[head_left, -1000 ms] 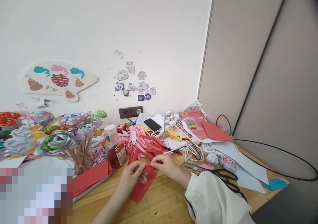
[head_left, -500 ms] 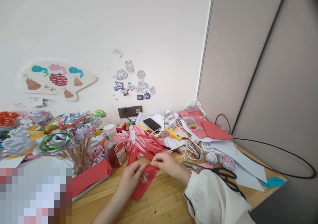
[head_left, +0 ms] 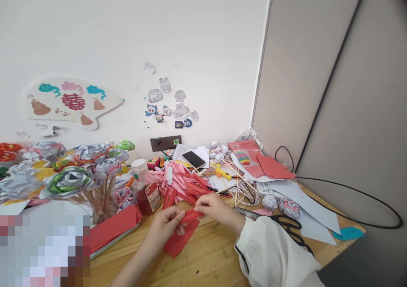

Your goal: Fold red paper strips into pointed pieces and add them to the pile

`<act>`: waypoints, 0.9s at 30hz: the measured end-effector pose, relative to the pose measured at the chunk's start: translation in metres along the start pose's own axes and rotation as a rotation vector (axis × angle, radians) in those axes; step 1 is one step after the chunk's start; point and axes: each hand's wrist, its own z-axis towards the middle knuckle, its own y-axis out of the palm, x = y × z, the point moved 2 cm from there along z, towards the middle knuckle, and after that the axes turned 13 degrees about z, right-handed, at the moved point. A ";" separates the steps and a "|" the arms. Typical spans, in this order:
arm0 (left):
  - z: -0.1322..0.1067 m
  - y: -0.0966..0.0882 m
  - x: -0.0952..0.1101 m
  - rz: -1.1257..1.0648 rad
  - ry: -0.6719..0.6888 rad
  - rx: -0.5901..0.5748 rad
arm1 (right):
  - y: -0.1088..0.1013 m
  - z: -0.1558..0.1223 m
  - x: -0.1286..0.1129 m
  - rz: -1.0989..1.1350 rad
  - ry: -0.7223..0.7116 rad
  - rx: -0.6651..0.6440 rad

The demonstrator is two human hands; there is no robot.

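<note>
A strip of red paper (head_left: 182, 238) is stretched between my two hands above the wooden table, its upper edge folded over and its lower part hanging down. My left hand (head_left: 171, 221) pinches the fold with the thumb on top and the other fingers behind the sheet. At the right end of the fold, the fingertips of my right hand (head_left: 210, 207) are closed on the same paper. Just beyond my hands lies a heap of folded pink and red paper strips (head_left: 181, 181). A stack of red paper (head_left: 114, 227) is to the left of my left forearm.
Paper flowers on sticks (head_left: 70, 179) crowd the left side, beside a jar (head_left: 143, 191). Behind the strips are a phone (head_left: 193, 160) and a yellow glue gun (head_left: 222, 172). Black-handled scissors (head_left: 288, 223) lie near my right sleeve. A black cable (head_left: 365, 189) loops at the right.
My hands have drawn slightly apart, with the left one shifting a little left, so more of the folded red edge shows between them. Both still grip the paper.
</note>
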 end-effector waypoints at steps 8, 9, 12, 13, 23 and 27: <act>0.003 -0.002 -0.004 -0.104 -0.069 0.020 | -0.006 -0.001 0.000 0.048 -0.021 0.013; 0.003 -0.002 -0.004 -0.114 -0.075 0.025 | -0.003 -0.002 -0.001 0.086 -0.023 -0.008; 0.003 -0.002 -0.003 -0.130 -0.090 0.022 | 0.004 -0.004 -0.003 0.123 -0.016 -0.026; 0.003 -0.001 -0.003 -0.133 -0.094 0.017 | 0.006 -0.004 -0.002 0.129 -0.002 -0.024; 0.002 0.004 -0.003 -0.164 -0.027 -0.004 | 0.010 -0.001 0.007 0.385 0.093 -0.058; 0.000 0.002 0.000 -0.365 -0.133 -0.032 | 0.008 -0.001 0.004 0.433 0.086 -0.106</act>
